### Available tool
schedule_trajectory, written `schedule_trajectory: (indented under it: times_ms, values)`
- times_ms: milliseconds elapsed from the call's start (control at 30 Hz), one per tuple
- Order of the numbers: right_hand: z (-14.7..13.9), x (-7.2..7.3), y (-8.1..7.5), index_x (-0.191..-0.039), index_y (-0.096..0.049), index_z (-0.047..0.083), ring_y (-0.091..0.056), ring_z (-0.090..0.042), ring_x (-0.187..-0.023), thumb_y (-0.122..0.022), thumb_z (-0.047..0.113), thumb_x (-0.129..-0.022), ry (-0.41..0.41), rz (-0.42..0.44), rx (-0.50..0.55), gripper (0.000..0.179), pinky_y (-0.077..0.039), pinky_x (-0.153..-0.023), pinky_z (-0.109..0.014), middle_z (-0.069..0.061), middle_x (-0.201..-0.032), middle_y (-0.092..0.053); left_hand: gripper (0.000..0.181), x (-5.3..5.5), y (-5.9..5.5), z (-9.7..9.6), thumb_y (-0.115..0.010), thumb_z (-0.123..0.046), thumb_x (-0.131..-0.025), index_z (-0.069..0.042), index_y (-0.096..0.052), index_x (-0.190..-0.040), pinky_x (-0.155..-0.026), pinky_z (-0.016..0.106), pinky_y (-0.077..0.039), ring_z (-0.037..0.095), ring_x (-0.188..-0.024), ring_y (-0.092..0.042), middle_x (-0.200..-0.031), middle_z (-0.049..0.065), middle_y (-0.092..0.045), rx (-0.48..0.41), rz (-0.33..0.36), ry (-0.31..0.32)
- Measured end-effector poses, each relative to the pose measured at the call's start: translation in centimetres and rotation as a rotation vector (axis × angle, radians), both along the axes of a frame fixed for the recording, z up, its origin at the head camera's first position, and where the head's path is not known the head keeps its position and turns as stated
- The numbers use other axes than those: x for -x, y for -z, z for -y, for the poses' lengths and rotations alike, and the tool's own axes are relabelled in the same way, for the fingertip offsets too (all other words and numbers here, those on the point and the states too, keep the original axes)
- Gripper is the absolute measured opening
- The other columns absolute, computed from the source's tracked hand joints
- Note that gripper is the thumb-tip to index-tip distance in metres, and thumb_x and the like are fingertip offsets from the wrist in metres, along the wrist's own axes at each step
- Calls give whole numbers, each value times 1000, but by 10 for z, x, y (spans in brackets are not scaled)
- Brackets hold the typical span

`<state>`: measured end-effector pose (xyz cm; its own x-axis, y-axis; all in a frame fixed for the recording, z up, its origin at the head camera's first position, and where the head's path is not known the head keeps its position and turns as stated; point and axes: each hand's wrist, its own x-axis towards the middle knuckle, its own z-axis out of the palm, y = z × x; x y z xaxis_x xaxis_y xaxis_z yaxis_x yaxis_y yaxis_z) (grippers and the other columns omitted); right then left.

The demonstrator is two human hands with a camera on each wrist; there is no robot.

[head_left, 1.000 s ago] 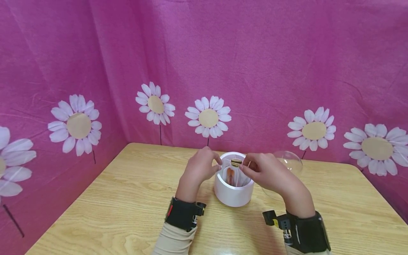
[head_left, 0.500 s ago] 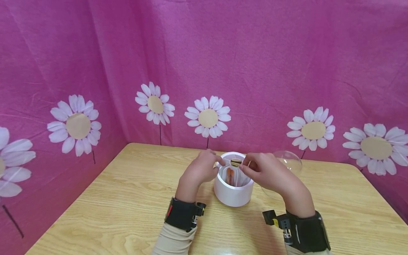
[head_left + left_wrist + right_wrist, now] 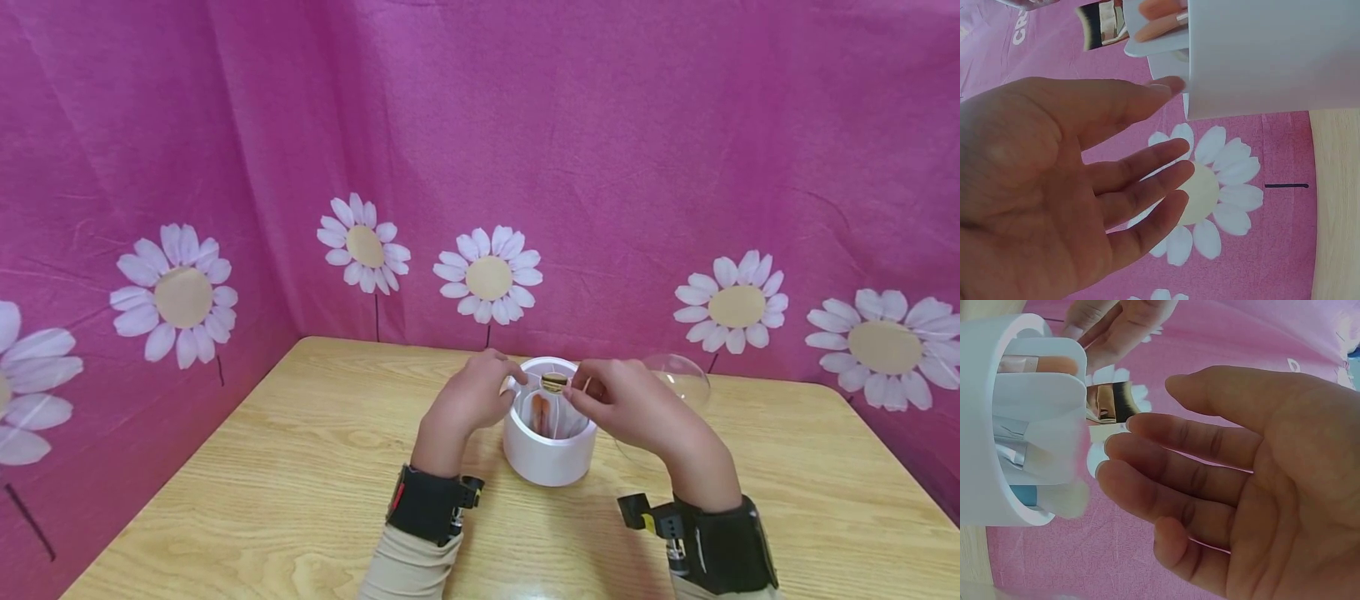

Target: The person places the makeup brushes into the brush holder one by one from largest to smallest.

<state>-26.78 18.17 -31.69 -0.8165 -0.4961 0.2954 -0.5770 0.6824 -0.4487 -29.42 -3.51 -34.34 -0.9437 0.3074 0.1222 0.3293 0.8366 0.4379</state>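
Observation:
A round white makeup brush holder [image 3: 550,458] stands on the table between both hands, with white dividers and several brushes inside. Upright in its middle is a flat brush [image 3: 1113,403] with a gold ferrule and dark bristles. My right hand [image 3: 626,404] hovers at this brush, fingertips right by its bristles, thumb held apart from the loosely bent fingers. At the holder's left rim is my left hand [image 3: 468,396], its thumb and index finger reaching the edge and the other fingers loosely extended. Orange-tipped brushes [image 3: 1057,364] and a pale brush [image 3: 1063,499] also show.
Behind the right hand, a clear dome cover [image 3: 686,383] sits on the wooden table [image 3: 300,467]. A pink cloth backdrop [image 3: 600,167] with white flowers rises at the table's back and left edges.
My left index finger has shifted slightly inward over the holder's left rim. The right hand, the holder and the brushes stay almost where they were.

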Motion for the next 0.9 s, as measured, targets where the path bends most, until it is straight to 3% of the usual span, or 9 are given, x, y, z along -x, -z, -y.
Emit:
schedule_trajectory:
  times_ms: [67,333,500,667,800,900]
  values:
    - [0,0,0,-90,-70,7,-52,-13,-61,-69,13,-94,2,-1,2,7,-47,-56,-29,3,-67,-58,21,1,0,2,-67,-8,-96,-9,-75,-116,-105,44,-48,27,-124,-56,-128,12,-63,8,-17,15]
    - [-1,-2,-1,-91,-70,7,-53,-13,-62,-69,13,-95,16,8,14,8,-48,-57,-30,2,-69,-59,24,0,-4,4,-68,-6,-95,-5,-72,-119,-103,44,-49,26,-117,-62,-121,11,-70,17,21,40]
    - [-4,-1,-5,-92,-71,7,-53,-13,-64,-69,14,-95,26,-18,18,8,-48,-59,-29,3,-71,-60,34,-1,-6,6,-72,-6,-93,-9,-60,-124,-95,43,-53,25,-109,-63,-119,11,-68,-17,40,33]
    - [-20,1,-10,-95,-71,7,-55,-15,-70,-70,16,-95,100,-82,51,9,-48,-62,-30,2,-76,-64,47,-2,-6,7,-71,-7,-93,-9,-49,-135,-94,44,-54,27,-111,-63,-123,14,-65,-84,81,32]
    - [-37,5,-8,-104,-68,1,-62,-23,-82,-69,14,-96,173,-111,103,15,-54,-72,-38,-7,-88,-69,62,-1,-3,7,-71,-9,-94,-8,-39,-147,-97,46,-53,30,-118,-61,-130,16,-62,-152,136,47]
    - [-46,11,-4,-108,-65,-2,-64,-29,-90,-68,11,-96,180,-135,96,18,-55,-78,-47,-13,-96,-69,71,0,-2,8,-72,-11,-93,-8,-34,-153,-99,46,-51,30,-121,-59,-134,17,-60,-179,151,54]
